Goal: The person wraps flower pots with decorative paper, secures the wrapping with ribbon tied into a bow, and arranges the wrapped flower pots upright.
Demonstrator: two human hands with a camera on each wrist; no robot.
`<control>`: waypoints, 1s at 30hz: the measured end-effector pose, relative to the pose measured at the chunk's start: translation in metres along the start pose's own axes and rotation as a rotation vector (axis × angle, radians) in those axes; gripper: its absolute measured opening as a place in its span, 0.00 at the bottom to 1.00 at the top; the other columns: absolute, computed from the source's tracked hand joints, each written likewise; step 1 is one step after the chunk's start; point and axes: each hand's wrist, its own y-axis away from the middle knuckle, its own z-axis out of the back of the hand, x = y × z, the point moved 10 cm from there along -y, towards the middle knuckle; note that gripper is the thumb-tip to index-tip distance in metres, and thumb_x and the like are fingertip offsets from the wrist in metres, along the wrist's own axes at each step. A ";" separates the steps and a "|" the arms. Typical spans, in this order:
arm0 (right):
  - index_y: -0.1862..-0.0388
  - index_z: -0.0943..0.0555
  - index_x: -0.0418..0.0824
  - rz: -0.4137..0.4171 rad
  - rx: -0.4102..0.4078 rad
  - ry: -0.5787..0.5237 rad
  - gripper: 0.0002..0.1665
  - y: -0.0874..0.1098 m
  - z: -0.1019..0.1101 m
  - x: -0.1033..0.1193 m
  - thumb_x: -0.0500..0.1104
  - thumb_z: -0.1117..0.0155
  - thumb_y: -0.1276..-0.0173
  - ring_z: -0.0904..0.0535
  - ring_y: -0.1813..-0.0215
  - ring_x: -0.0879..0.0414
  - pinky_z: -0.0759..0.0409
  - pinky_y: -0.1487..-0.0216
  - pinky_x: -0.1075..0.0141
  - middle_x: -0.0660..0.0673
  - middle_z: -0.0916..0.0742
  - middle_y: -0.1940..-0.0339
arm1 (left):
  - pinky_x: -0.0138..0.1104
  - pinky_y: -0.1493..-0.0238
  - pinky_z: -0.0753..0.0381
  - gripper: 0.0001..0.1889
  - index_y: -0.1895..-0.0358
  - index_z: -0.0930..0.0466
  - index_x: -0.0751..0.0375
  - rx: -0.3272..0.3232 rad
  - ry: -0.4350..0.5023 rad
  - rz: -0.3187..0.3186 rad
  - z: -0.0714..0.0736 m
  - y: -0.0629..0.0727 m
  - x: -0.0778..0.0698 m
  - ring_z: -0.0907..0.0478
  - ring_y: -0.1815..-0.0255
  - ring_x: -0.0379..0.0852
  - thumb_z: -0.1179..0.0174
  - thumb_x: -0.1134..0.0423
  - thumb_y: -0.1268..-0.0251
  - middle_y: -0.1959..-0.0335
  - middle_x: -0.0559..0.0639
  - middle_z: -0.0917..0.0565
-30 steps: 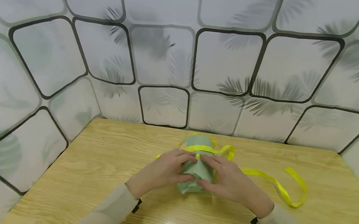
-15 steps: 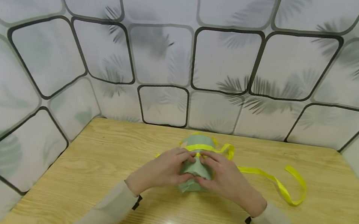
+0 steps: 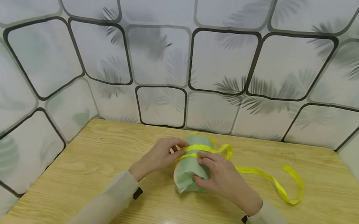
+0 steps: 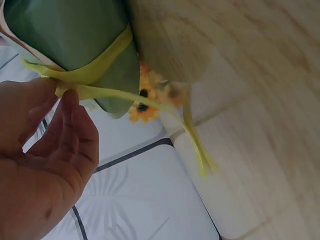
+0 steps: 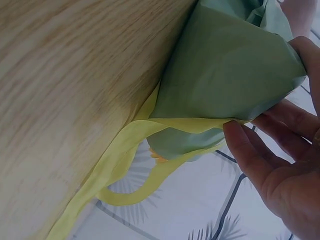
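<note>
head: above, forward/down, farther | 2 wrist cams: close, tilted | shared: green wrapping (image 3: 189, 169), ribbon (image 3: 199, 147)

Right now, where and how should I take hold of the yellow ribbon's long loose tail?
I'd pinch the long ribbon tail at its rightmost bend, coming from the right: that stretch curves out across the table, apart from the green bundle and right hand, so nothing should block the approach.
</note>
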 end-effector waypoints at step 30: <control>0.53 0.12 0.33 -0.008 -0.004 -0.002 0.28 0.000 0.003 0.002 0.49 0.17 0.48 0.12 0.48 0.49 0.12 0.52 0.60 0.40 0.10 0.48 | 0.45 0.54 0.14 0.10 0.59 0.10 0.54 0.157 -0.123 0.038 0.059 0.076 0.043 0.14 0.54 0.48 0.38 0.73 0.33 0.57 0.46 0.12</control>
